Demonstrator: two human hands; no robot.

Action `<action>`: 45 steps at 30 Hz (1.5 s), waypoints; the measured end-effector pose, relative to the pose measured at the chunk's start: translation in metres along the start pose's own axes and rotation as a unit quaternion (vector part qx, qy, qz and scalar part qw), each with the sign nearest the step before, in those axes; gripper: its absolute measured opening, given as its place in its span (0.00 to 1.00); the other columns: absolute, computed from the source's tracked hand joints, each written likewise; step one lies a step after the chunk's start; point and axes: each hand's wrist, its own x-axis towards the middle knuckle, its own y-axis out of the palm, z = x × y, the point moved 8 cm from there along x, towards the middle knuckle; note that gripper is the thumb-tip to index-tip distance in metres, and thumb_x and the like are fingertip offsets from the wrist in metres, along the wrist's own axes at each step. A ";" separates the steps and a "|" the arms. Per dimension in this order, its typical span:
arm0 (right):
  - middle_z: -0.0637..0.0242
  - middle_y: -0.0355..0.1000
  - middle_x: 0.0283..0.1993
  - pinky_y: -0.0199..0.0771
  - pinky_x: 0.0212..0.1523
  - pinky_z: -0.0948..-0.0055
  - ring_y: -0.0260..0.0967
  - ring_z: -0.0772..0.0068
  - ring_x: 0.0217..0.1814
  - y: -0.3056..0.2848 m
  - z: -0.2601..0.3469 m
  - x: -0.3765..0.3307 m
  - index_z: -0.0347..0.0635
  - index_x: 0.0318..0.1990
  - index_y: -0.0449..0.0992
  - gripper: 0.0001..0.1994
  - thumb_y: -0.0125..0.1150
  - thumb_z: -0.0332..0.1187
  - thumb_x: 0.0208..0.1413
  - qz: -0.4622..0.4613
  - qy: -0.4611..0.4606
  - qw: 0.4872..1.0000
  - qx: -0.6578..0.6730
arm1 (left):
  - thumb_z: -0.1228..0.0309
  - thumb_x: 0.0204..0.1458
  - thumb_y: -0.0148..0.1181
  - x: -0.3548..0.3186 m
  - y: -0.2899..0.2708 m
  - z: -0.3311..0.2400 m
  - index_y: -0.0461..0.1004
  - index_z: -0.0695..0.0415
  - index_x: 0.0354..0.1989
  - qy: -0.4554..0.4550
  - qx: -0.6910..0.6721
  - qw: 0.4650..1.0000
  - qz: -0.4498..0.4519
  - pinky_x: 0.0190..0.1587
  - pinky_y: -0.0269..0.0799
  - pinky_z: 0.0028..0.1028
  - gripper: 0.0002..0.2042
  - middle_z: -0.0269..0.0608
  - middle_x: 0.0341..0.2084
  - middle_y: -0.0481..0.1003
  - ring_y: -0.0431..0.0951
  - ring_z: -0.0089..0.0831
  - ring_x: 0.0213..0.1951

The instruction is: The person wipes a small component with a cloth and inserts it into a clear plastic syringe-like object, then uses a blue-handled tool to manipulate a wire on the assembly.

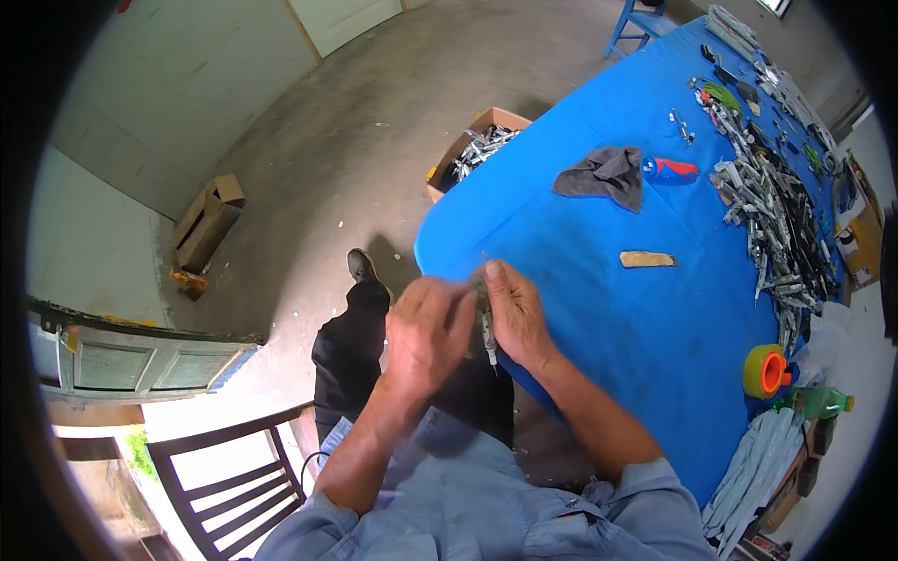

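In front of my lap, over the table's near corner, my two hands are close together. My right hand (517,318) is closed, thumb up, around a slim silver-white piece (488,338) whose thin pointed end hangs below the fingers. Beside it, my left hand (426,327) is curled, its fingertips at the upper part of that piece. Motion blurs those fingertips, and whatever they pinch is hidden.
The blue-covered table (561,234) carries a grey cloth (606,176), a red-and-blue tube (670,169), a tan strip (647,259), yellow tape (765,372) and a heap of silver pieces (762,206). A filled cardboard box (437,183) and wooden chair (234,477) stand nearby.
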 end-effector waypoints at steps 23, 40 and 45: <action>0.71 0.74 0.36 0.69 0.42 0.74 0.66 0.80 0.38 -0.010 -0.020 -0.006 0.37 0.45 0.80 0.25 0.41 0.49 0.76 0.037 0.148 0.987 0.044 | 0.83 0.52 0.68 -0.008 0.002 0.009 0.79 0.64 0.35 -0.064 -0.056 0.996 -0.013 0.29 0.72 0.27 0.05 0.43 0.27 0.77 0.77 0.31 0.26; 0.73 0.74 0.36 0.70 0.41 0.73 0.65 0.83 0.38 -0.003 -0.015 -0.007 0.34 0.42 0.81 0.24 0.42 0.45 0.76 0.039 0.100 0.992 0.066 | 0.84 0.52 0.67 -0.003 0.002 0.004 0.78 0.65 0.35 -0.039 -0.039 0.998 -0.040 0.29 0.71 0.26 0.05 0.44 0.26 0.77 0.76 0.29 0.25; 0.76 0.71 0.30 0.65 0.34 0.78 0.63 0.85 0.32 -0.006 -0.003 -0.001 0.36 0.44 0.82 0.27 0.41 0.49 0.76 0.031 0.086 0.995 0.036 | 0.81 0.49 0.69 -0.026 0.001 -0.008 0.79 0.61 0.33 -0.093 -0.074 0.993 -0.026 0.31 0.74 0.38 0.06 0.46 0.26 0.78 0.79 0.43 0.28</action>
